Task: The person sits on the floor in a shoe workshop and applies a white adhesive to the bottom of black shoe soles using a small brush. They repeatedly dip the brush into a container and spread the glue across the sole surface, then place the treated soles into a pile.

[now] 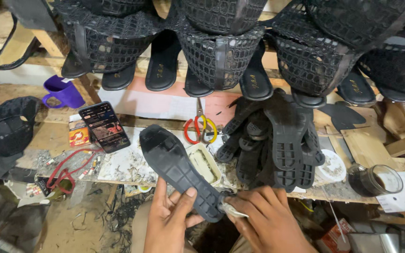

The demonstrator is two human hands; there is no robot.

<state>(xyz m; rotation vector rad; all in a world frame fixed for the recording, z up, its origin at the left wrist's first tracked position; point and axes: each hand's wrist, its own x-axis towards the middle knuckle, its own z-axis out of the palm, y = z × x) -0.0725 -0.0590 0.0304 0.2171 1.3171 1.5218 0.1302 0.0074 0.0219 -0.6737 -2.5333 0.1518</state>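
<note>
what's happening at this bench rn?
A person holds a black shoe sole over the workbench, left hand gripping its heel end from below. The right hand presses a small tool against the same end. A pile of black soles, scissors and a phone lie on the bench; black shoe uppers hang above.
</note>
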